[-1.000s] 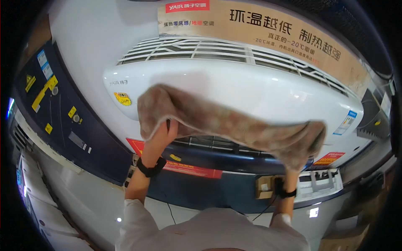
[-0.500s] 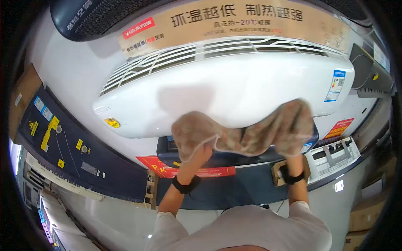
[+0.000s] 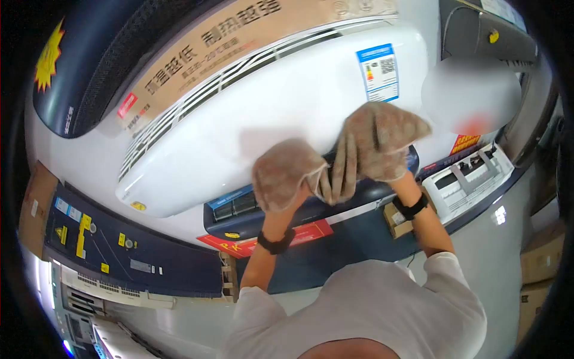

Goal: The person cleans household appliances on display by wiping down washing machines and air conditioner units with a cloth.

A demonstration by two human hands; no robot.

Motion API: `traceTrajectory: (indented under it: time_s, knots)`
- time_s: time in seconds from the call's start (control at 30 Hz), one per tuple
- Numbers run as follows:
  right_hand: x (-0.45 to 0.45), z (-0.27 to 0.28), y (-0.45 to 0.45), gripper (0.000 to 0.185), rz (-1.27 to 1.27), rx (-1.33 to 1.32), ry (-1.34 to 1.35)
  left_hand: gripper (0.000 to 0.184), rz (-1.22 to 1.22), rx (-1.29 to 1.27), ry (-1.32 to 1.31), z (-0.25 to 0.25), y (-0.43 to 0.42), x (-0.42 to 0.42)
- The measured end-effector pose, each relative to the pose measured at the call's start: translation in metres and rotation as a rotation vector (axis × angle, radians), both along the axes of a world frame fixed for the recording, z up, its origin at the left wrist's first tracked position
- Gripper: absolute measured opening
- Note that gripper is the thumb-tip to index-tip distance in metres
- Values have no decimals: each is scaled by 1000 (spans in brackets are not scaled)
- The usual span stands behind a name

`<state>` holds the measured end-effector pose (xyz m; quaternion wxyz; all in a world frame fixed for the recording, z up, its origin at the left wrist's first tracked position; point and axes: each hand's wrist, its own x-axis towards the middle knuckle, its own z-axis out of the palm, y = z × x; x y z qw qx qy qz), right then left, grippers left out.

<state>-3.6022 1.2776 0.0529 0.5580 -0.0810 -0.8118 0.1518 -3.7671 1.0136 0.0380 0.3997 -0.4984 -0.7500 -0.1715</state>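
Note:
A brown, mottled cloth (image 3: 342,170) is bunched between my two hands and covers most of both. My left hand (image 3: 294,198) holds its left end, and only the base of the hand shows at the cloth's edge. The other end is in my right hand (image 3: 399,173), which is wrapped to the wrist; its fingers are hidden. Behind the cloth is a white wall-mounted air conditioner (image 3: 257,102), with a blue-and-white energy label (image 3: 378,73) near its right end. Whether the cloth touches the casing, I cannot tell.
Below hangs a dark air conditioner (image 3: 359,197). A cardboard strip (image 3: 197,54) lies along the white unit's top. At lower left stands a dark panel with yellow stickers (image 3: 128,251); at right, an opened white unit (image 3: 469,185) and cardboard boxes (image 3: 541,257). A blurred patch hides part of the wall.
My view has tilted and shifted right along the white unit. My right hand has come closer to my left, so the cloth, stretched between them before, is now bunched and folded.

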Motion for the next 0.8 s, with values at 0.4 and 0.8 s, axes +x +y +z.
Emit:
traceTrajectory:
  time_s: [0.4, 0.8]
  knots:
    - [-13, 37, 17, 56, 141, 64, 9, 19, 77, 152, -56, 103, 63, 34]
    - [-13, 73, 39, 56, 104, 100, -7, 36, 530, 442, 226, 89, -44, -12]
